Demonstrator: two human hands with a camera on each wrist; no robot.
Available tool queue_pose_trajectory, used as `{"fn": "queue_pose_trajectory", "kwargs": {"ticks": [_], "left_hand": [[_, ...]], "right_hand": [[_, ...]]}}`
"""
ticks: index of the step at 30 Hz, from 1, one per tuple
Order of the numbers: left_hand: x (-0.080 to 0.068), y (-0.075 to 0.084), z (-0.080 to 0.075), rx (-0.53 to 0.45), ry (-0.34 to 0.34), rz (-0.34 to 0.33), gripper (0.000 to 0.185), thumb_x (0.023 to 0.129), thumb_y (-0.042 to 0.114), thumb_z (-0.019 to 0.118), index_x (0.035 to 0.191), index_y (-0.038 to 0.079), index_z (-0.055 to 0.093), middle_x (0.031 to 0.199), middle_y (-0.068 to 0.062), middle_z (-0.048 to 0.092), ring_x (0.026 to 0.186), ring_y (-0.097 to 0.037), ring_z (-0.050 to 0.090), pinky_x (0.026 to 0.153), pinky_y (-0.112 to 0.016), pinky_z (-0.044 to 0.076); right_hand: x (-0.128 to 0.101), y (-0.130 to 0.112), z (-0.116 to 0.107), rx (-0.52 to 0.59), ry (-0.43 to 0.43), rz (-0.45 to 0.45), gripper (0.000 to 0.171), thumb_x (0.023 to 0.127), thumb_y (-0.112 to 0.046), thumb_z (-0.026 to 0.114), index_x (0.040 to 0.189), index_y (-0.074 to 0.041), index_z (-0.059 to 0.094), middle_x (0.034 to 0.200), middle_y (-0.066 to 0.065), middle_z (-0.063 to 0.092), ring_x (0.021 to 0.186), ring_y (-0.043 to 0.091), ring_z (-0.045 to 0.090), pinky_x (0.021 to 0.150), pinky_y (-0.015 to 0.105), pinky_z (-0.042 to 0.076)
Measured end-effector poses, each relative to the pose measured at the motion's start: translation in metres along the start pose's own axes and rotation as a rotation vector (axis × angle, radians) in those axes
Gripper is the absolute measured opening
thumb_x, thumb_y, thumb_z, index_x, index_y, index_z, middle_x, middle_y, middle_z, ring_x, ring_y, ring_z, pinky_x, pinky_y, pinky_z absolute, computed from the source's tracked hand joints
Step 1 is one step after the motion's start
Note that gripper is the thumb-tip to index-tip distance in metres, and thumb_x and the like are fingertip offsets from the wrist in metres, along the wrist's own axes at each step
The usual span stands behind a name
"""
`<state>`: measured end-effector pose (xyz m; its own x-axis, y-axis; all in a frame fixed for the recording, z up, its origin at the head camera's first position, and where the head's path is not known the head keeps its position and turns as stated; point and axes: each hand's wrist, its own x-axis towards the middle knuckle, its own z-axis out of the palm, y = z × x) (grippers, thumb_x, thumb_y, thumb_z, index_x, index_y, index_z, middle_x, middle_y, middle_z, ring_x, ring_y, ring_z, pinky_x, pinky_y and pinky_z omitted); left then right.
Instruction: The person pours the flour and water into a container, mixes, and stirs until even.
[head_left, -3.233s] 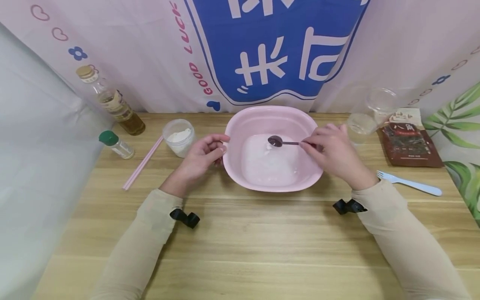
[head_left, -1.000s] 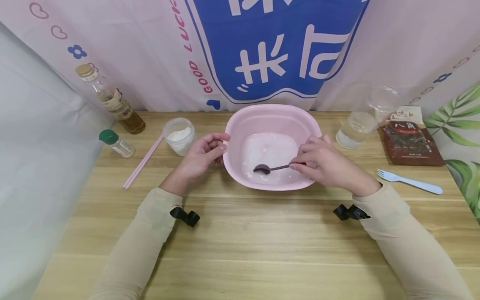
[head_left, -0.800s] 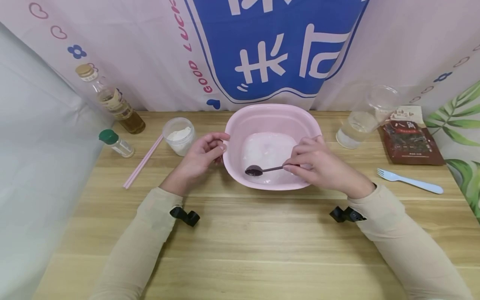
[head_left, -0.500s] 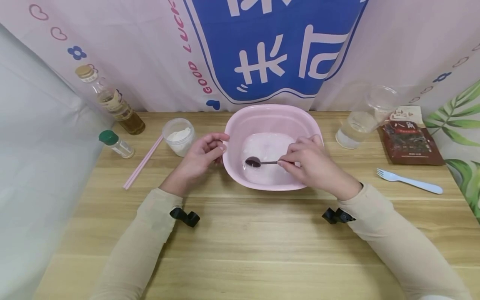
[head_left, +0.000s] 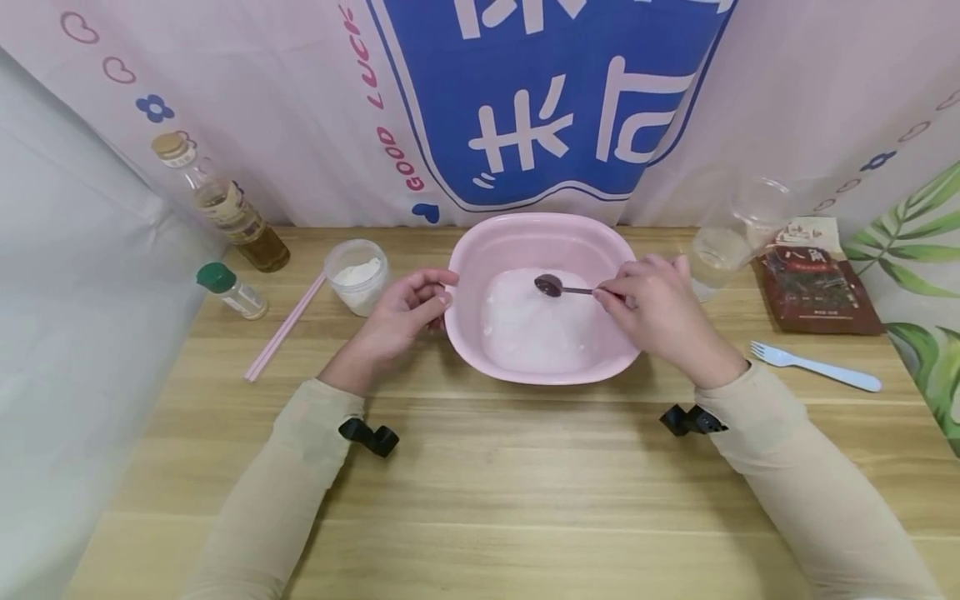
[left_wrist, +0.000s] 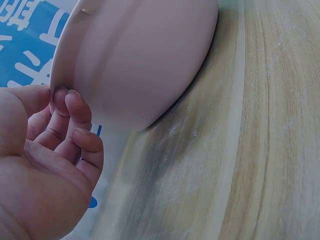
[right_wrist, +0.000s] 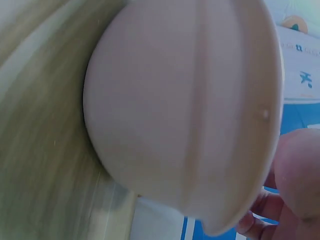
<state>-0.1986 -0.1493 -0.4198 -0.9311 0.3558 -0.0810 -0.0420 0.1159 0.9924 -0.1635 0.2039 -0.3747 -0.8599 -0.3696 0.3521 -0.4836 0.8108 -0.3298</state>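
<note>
Dark spoon (head_left: 558, 287) sits over the far part of the pink basin (head_left: 480, 250), bowl end pointing left above the white mix (head_left: 536, 325) in the bottom, handle running right into the right hand (head_left: 663, 312). Right hand's fingertips pinch the handle end – fingers curled together, hand hanging over the basin's right rim. Basin stands mid-table, toward the back edge of the wooden table (head_left: 480, 467). Left hand (head_left: 397, 317) is at the basin's left rim; left wrist view shows curled fingers (left_wrist: 75, 107) against the outer wall just under the rim – thumb on the rim edge. Right wrist view gives only the basin's outer wall (right_wrist: 190, 100) and a blurred bit of the hand, finger pose unreadable there.

Left of the basin: small tub of white powder (head_left: 357, 275), pink chopsticks (head_left: 285, 327), green-capped shaker (head_left: 231, 290), oil bottle (head_left: 221, 204). Right: clear plastic cups (head_left: 738, 229), brown spice packet (head_left: 817, 279), pale blue fork (head_left: 817, 367). Pink and blue printed cloth (head_left: 525, 100) hangs behind
</note>
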Motion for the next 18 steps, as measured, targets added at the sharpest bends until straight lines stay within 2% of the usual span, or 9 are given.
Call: {"fn": "queue_pose_trajectory", "kwargs": {"ticks": [3, 6, 13, 18], "left_hand": [[0.0, 0.002, 0.001, -0.002, 0.0, -0.001, 0.036, 0.108, 0.002, 0.057, 0.143, -0.004, 0.056, 0.099, -0.003, 0.062, 0.08, -0.017, 0.057, 0.07, -0.025, 0.052], [0.0, 0.003, 0.001, 0.002, 0.003, 0.0, 0.036, 0.108, 0.002, 0.056, 0.143, -0.005, 0.056, 0.1, -0.003, 0.062, 0.08, -0.015, 0.057, 0.07, -0.025, 0.053], [-0.001, 0.002, -0.001, 0.022, -0.005, -0.009, 0.035, 0.108, 0.003, 0.056, 0.143, -0.004, 0.056, 0.1, -0.004, 0.062, 0.08, -0.014, 0.058, 0.071, -0.026, 0.053], [-0.001, 0.001, 0.0, 0.024, -0.005, 0.011, 0.035, 0.108, 0.001, 0.056, 0.142, -0.006, 0.055, 0.099, -0.003, 0.062, 0.079, -0.013, 0.057, 0.069, -0.025, 0.053]], "right_hand": [[0.001, 0.006, -0.002, -0.018, 0.023, 0.018, 0.01, 0.096, -0.009, 0.078, 0.099, -0.002, 0.085, 0.089, 0.015, 0.078, 0.09, 0.038, 0.06, 0.083, 0.054, 0.031], [0.004, 0.009, -0.002, -0.052, 0.005, 0.028, 0.012, 0.098, -0.01, 0.076, 0.101, -0.002, 0.085, 0.091, 0.015, 0.078, 0.092, 0.04, 0.06, 0.083, 0.054, 0.032], [0.015, 0.006, 0.008, -0.062, -0.126, 0.009, 0.014, 0.101, -0.014, 0.074, 0.102, -0.005, 0.085, 0.093, 0.011, 0.077, 0.096, 0.037, 0.059, 0.086, 0.055, 0.032], [0.02, -0.006, 0.01, 0.0, -0.221, -0.073, 0.012, 0.1, -0.014, 0.077, 0.104, -0.008, 0.086, 0.089, 0.006, 0.074, 0.096, 0.031, 0.056, 0.088, 0.053, 0.032]]}}
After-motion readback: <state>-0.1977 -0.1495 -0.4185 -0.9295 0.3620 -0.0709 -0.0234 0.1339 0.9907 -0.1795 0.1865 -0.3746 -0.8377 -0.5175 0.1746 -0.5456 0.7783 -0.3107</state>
